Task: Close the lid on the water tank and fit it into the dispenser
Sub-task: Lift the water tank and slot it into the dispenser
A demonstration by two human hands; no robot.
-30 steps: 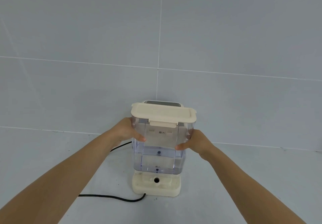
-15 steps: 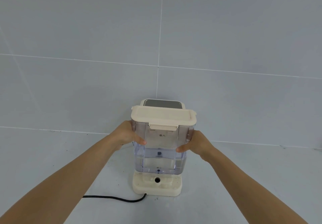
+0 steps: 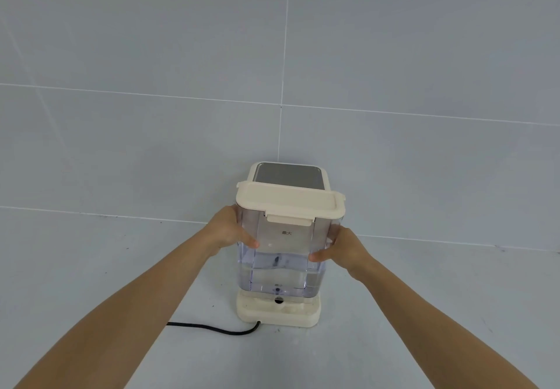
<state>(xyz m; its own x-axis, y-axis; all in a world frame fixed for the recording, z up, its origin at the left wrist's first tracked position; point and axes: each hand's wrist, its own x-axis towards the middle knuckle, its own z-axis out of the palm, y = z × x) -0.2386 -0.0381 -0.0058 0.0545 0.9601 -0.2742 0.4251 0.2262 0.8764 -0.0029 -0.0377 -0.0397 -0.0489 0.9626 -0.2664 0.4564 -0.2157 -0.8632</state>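
A clear water tank (image 3: 283, 273), about half full, stands upright over the cream base of the dispenser (image 3: 278, 313). Its cream lid (image 3: 289, 203) lies flat on top with the front clasp folded down. My left hand (image 3: 227, 231) grips the tank's left side and my right hand (image 3: 341, 247) grips its right side, thumbs on the front face. The dispenser's tall body with a grey top panel (image 3: 288, 173) rises right behind the tank. Whether the tank's bottom rests fully on the base is not clear.
A black power cord (image 3: 212, 328) runs left from the dispenser's base across the pale counter (image 3: 439, 297). A grey tiled wall (image 3: 272, 55) stands close behind the dispenser.
The tank has come down toward the base, both hands keeping their grip. More of the dispenser's grey top panel shows behind the lid now.
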